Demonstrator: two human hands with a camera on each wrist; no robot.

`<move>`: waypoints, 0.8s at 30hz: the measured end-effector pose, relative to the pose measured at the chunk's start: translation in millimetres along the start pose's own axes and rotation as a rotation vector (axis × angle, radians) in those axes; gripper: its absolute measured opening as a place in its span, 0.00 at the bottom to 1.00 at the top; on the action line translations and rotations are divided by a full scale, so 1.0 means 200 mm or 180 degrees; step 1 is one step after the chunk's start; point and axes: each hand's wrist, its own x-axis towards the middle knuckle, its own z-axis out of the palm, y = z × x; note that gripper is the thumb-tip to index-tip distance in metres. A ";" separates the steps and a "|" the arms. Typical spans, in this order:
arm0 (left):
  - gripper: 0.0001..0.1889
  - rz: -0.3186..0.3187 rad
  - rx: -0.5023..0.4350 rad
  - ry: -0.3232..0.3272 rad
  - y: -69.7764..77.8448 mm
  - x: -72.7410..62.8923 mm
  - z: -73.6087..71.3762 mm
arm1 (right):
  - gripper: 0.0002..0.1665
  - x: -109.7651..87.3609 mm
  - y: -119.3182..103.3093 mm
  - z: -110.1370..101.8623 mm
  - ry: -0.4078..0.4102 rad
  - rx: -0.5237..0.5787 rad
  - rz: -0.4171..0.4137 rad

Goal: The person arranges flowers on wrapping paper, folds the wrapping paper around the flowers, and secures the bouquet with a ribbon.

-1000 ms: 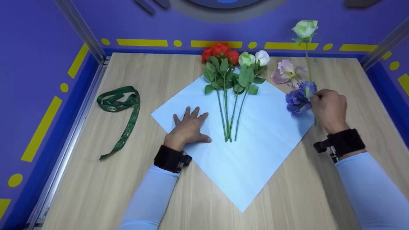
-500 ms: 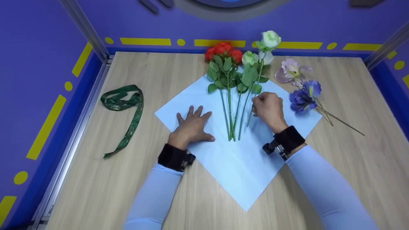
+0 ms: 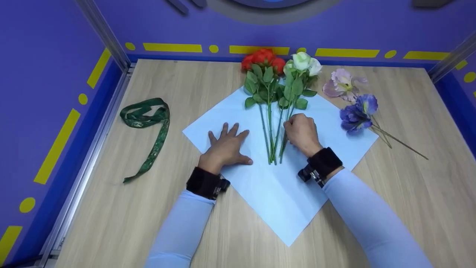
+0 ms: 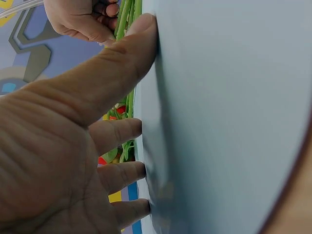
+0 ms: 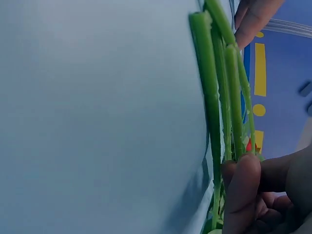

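A square sheet of light blue wrapping paper (image 3: 275,201) lies cornerwise on the table. My left hand (image 3: 225,149) rests on its left part with the fingers spread; in the left wrist view the fingertips (image 4: 131,127) touch the paper. My right hand (image 3: 302,134) pinches a stem of a pale green-white rose (image 3: 302,60), down among the other stems. Red flowers (image 3: 264,57) and a white rose (image 3: 315,67) lie beside it, heads toward the back. The right wrist view shows several green stem ends (image 5: 204,53) close together over the paper.
Right of the paper lie a blue-purple flower (image 3: 353,115), overlapping its right corner, and a pale pink-purple flower (image 3: 344,83). A green ribbon (image 3: 145,119) lies loosely coiled at the left. Blue panels (image 3: 186,22) with yellow marks border the table.
My right hand has carried the pale rose left from beside the purple flower and lowered it among the stems on the paper. The left hand has stayed in place.
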 end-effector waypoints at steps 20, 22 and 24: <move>0.54 0.0020 -0.0037 0.0010 0.00 0.00 0.00 | 0.27 0.00 0.02 0.01 0.0150 -0.0114 -0.0049; 0.53 0.0028 -0.0017 0.0018 0.00 0.00 0.00 | 0.27 -0.01 0.02 0.01 0.0160 -0.0087 -0.0014; 0.53 0.0034 -0.0002 0.0023 0.00 0.00 0.00 | 0.27 -0.01 0.02 0.01 0.0161 -0.0071 0.0006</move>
